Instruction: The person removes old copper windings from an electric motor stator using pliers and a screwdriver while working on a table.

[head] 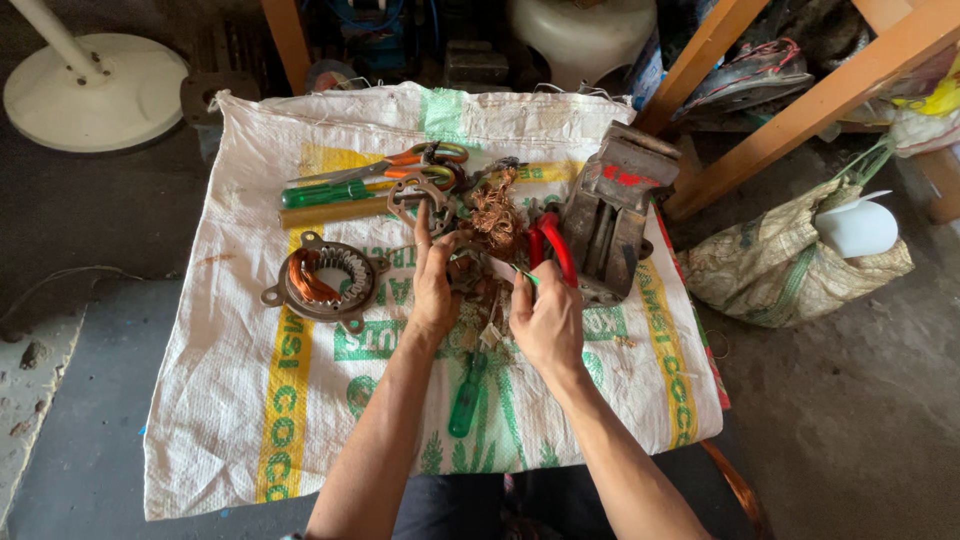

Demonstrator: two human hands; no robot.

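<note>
My left hand [434, 283] is raised with fingers stretched up, its thumb side pressing a small dark metal motor part [468, 270] wound with copper wire. My right hand [545, 318] grips that same part from the right, fingers curled around it and a thin green-tipped tool. A tangle of loose copper wire [497, 215] lies just behind the hands. Below my hands a green-handled screwdriver [465, 400] rests on the white woven sack [240, 400] spread as a work surface.
A round motor stator with copper windings [325, 282] lies left. Scissors and green-handled tools [375, 180] sit at the back. Red-handled pliers [553, 245] and a grey metal block [610, 215] lie right. Wooden legs [800, 110], a sack bag [790, 265] and a fan base [95, 90] surround.
</note>
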